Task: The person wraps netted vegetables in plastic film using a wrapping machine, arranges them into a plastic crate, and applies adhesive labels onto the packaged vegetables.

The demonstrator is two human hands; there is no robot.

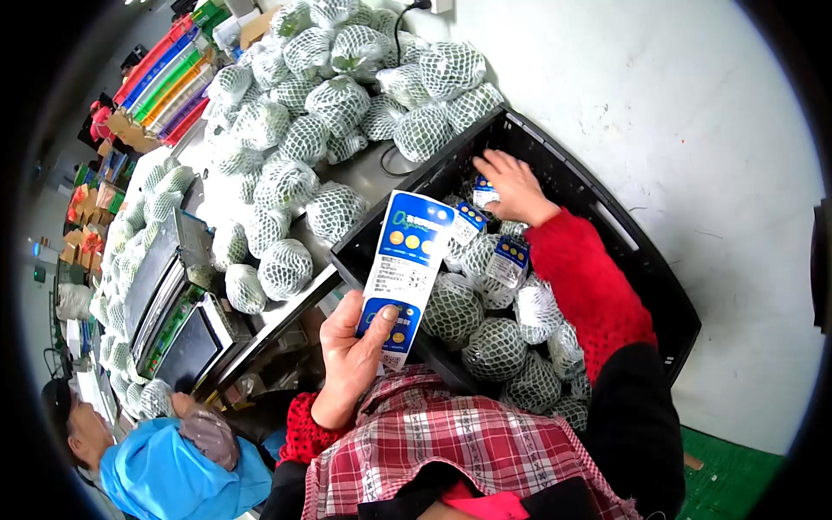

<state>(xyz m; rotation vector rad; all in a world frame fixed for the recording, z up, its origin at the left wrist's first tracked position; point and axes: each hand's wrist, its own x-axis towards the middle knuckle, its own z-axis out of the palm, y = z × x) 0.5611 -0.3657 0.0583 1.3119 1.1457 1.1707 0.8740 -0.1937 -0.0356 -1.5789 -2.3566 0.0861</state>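
Above the crate's near edge: a printed label strip (406,264), blue and white, upright in the left hand (351,355).
Left grip: closed on the strip's lower end, thumb pressed across its front.
Right hand (517,189): reaches into the crate over a blue label (485,192) on a netted piece; its grip is loose, fingers spread.
Black crate (607,227): set alongside the worktop, holding round netted produce (496,349); several pieces near the right hand carry blue labels, those nearer the body show none.
Worktop (371,171): grey metal where bare, heaped with a large pile of netted produce (338,104); a black cable (397,35) trails down to it.
Left along the worktop: dark flat equipment (184,347) with more netted pieces beyond.
Wall (624,78): pale, lightly marked, close behind the crate.
Floor: green (728,472), visible at lower right.
Room beyond: stacked coloured trays (165,82), cardboard boxes (87,204), and a co-worker in blue (186,472) at lower left.
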